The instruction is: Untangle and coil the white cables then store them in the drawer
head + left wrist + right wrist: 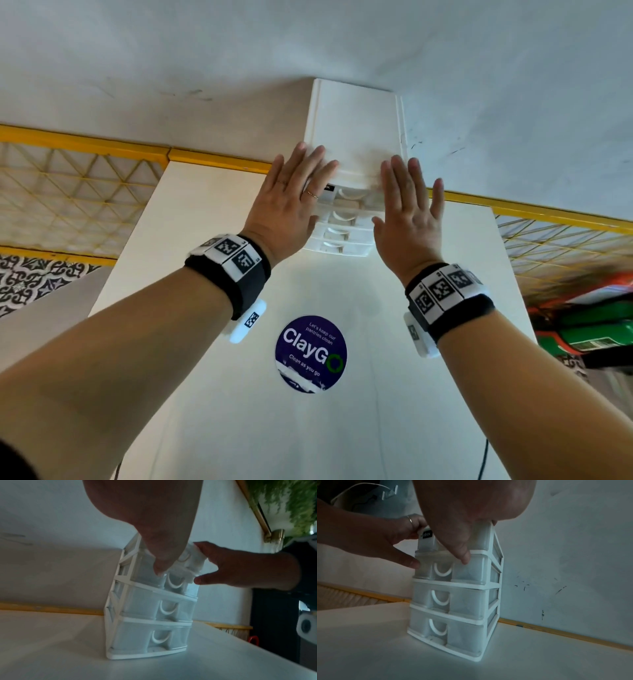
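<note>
A white plastic drawer unit (pixel 356 137) with several translucent drawers stands on the white table (pixel 205 212) against the wall. My left hand (pixel 291 198) lies flat on its top left edge, fingers straight, and its thumb touches the front of an upper drawer (pixel 443 569). My right hand (pixel 407 212) lies flat on the top right edge, its thumb (pixel 199 580) at the same drawer's other side. The lower drawers (pixel 154 615) look closed. No white cable shows in any view.
A round purple ClayGo sticker (pixel 311 354) lies on the table in front of the unit. Yellow-framed mesh panels (pixel 68 192) flank the table. Red and green objects (pixel 589 325) lie at the right. A thin dark cord (pixel 484 455) hangs at the near edge.
</note>
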Tool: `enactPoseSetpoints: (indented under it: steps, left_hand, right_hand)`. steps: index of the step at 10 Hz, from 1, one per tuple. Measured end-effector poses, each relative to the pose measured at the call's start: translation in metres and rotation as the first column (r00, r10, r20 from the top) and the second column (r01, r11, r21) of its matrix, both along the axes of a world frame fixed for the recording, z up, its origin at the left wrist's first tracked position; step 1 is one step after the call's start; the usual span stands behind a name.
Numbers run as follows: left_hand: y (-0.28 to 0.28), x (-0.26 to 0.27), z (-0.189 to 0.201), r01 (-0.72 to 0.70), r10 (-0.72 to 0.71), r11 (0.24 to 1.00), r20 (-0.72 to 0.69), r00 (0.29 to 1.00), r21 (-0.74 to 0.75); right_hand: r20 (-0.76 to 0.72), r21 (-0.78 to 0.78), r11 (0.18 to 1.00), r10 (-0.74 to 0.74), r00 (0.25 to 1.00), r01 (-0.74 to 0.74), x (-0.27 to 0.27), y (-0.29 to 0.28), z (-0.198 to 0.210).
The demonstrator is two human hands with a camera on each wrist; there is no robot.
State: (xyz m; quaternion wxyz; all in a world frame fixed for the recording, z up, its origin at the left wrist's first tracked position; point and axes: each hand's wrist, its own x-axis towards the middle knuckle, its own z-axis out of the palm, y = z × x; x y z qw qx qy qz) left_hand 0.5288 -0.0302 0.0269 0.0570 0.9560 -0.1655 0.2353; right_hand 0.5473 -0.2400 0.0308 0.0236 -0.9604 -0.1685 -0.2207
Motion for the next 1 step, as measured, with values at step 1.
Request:
enactPoseSetpoints:
  steps: [1]
  left_hand:
    - [0.0044, -0.0467, -0.0089, -0.023, 0.022, 1.0, -0.109, 0.994, -0.008]
  right_hand:
    - [-0.117, 0.052, 0.999, -0.001, 0.993, 0.007, -0.0456, -0.0046, -0.0021]
